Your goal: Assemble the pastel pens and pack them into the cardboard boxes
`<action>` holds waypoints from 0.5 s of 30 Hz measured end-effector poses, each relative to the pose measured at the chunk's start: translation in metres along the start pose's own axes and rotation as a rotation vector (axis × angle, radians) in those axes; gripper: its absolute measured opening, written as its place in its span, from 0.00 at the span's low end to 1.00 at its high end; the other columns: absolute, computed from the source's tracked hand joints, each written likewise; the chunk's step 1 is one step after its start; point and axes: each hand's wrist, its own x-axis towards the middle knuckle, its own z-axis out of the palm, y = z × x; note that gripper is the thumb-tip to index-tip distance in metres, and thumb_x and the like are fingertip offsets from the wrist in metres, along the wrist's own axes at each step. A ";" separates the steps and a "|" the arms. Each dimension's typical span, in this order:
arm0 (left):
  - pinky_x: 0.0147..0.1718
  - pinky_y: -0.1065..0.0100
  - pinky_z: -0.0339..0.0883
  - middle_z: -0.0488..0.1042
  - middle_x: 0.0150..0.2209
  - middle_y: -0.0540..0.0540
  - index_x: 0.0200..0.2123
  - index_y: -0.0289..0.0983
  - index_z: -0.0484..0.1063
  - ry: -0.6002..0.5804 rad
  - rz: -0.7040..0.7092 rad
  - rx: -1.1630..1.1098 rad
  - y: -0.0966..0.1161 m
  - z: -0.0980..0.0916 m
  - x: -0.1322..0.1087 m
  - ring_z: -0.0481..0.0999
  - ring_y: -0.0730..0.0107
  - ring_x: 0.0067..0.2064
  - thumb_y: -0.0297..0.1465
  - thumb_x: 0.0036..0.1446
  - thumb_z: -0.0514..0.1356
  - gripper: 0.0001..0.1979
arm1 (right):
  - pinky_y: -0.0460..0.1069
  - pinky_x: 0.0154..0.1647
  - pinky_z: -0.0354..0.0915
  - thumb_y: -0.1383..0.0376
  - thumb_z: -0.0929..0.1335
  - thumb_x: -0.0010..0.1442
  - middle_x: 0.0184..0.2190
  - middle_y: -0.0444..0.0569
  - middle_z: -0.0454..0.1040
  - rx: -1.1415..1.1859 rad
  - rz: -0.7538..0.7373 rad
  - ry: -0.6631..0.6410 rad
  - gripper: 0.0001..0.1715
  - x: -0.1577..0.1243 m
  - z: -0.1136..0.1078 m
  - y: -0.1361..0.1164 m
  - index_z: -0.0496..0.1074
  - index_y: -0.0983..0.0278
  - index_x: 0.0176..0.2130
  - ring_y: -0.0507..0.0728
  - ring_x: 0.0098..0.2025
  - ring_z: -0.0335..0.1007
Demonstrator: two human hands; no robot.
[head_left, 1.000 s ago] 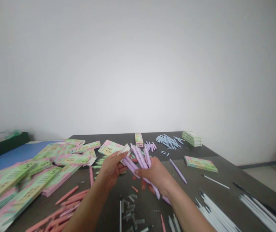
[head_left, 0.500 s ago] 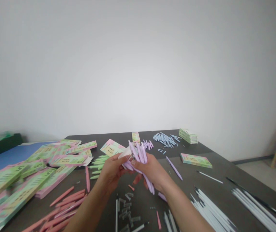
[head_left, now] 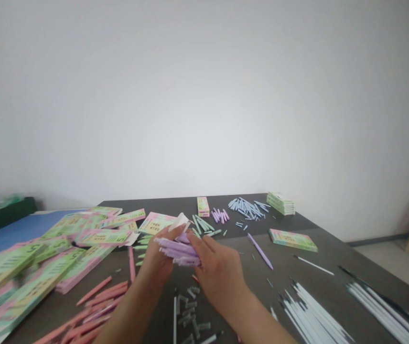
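Observation:
Held near the middle of the view is a bundle of purple pen barrels [head_left: 181, 252], lying roughly sideways between my two hands. My right hand [head_left: 219, 265] is closed around the right end of the bundle. Behind the barrels, my left hand [head_left: 159, 255] is curled against a printed pink and yellow pen box [head_left: 156, 222] with a raised white flap [head_left: 180, 221]. The bundle partly covers the left fingers. Just beyond the hands lie green barrels [head_left: 202, 225]. Below them on the dark table are small clear plastic pieces [head_left: 188, 313].
Printed boxes [head_left: 57, 255] pile up at the left, with coral barrels [head_left: 100, 306] nearer. White refills [head_left: 312, 313] lie at the right. Farther back are blue parts [head_left: 247, 208], short purple parts [head_left: 220, 216] and stacked boxes [head_left: 281, 204]. One purple barrel [head_left: 260, 251] lies alone.
The purple bundle has turned from nearly upright to sideways and shifted left and down. My right hand has rotated with it. The printed box has turned, and more green barrels show behind.

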 end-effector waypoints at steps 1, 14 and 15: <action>0.21 0.72 0.62 0.74 0.22 0.48 0.26 0.33 0.73 -0.016 0.005 -0.005 -0.001 0.004 -0.004 0.72 0.69 0.23 0.29 0.43 0.65 0.06 | 0.48 0.24 0.55 0.73 0.66 0.52 0.32 0.45 0.74 -0.074 -0.022 0.011 0.24 -0.001 0.004 0.001 0.66 0.60 0.49 0.55 0.28 0.70; 0.20 0.73 0.63 0.76 0.23 0.47 0.31 0.32 0.73 0.060 0.049 -0.020 0.001 0.012 -0.010 0.73 0.70 0.22 0.28 0.41 0.66 0.11 | 0.51 0.23 0.52 0.73 0.64 0.54 0.28 0.47 0.72 -0.267 -0.151 0.138 0.14 -0.004 0.014 0.005 0.66 0.64 0.42 0.55 0.25 0.66; 0.19 0.73 0.63 0.76 0.23 0.47 0.32 0.32 0.72 0.070 0.042 -0.022 0.003 0.012 -0.010 0.73 0.70 0.21 0.28 0.41 0.66 0.12 | 0.51 0.23 0.52 0.73 0.64 0.55 0.28 0.46 0.72 -0.270 -0.158 0.146 0.13 -0.004 0.013 0.004 0.66 0.65 0.42 0.55 0.24 0.65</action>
